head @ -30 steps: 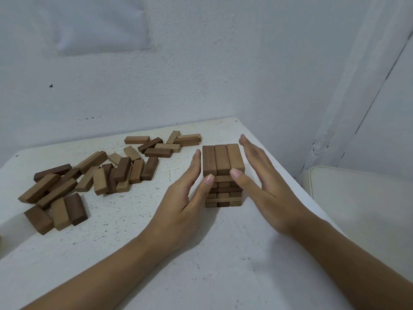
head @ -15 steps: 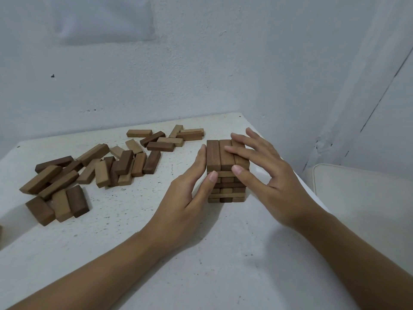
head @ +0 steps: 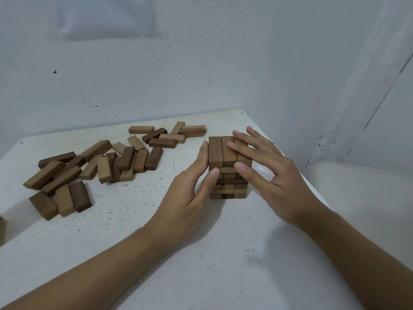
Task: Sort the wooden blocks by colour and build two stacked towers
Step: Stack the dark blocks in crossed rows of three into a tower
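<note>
A tower of wooden blocks [head: 223, 153] stands near the white table's right edge, several layers high, with three blocks side by side on top. My left hand [head: 190, 193] lies flat against the tower's left side, its thumb on the front face. My right hand [head: 268, 171] rests its spread fingers on the top layer's right blocks, with the thumb pressing the front. Loose light and dark wooden blocks [head: 89, 168] lie scattered on the left of the table.
More loose blocks [head: 169, 135] lie behind the tower toward the wall. The white speckled table [head: 201, 265] ends just right of the tower. A white cushioned seat [head: 362, 198] sits beyond that edge. A white wall stands close behind.
My right hand has moved from the tower's right side up onto the top layer, fingers spread over it. The left hand stays against the left side.
</note>
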Action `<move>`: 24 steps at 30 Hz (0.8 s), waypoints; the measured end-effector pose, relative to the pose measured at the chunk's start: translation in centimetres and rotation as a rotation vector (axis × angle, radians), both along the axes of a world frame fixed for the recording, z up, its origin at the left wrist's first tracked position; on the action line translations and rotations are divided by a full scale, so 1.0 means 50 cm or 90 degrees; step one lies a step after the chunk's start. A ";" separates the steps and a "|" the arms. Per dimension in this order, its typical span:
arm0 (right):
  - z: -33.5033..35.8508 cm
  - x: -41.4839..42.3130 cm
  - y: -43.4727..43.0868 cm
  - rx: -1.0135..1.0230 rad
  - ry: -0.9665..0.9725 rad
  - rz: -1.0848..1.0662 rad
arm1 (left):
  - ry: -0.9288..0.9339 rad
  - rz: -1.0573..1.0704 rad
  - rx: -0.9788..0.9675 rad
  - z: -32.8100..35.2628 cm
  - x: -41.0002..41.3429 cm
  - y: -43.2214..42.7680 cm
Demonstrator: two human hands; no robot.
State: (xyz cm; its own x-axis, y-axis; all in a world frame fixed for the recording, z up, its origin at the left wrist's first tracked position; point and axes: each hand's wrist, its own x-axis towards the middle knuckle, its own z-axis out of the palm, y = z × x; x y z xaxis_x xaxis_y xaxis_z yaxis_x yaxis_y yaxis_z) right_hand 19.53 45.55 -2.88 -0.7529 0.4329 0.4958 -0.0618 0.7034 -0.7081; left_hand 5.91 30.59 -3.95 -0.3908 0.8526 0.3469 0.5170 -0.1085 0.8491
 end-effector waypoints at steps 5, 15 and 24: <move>-0.002 0.000 0.000 0.005 0.002 -0.001 | 0.000 0.000 -0.010 0.001 0.001 -0.001; 0.010 0.016 -0.005 -0.051 -0.025 -0.045 | -0.002 0.023 -0.078 0.003 -0.018 -0.019; 0.006 0.044 0.054 0.009 -0.439 -0.011 | 0.394 0.024 -0.385 -0.010 -0.049 -0.032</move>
State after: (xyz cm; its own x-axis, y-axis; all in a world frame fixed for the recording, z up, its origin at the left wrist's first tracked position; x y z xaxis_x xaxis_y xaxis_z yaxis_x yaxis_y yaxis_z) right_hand 21.73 48.23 -2.58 -0.8915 0.4443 -0.0880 0.4102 0.7096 -0.5730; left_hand 3.46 28.98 -4.44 -0.3138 0.9495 -0.0023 0.8991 0.2980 0.3207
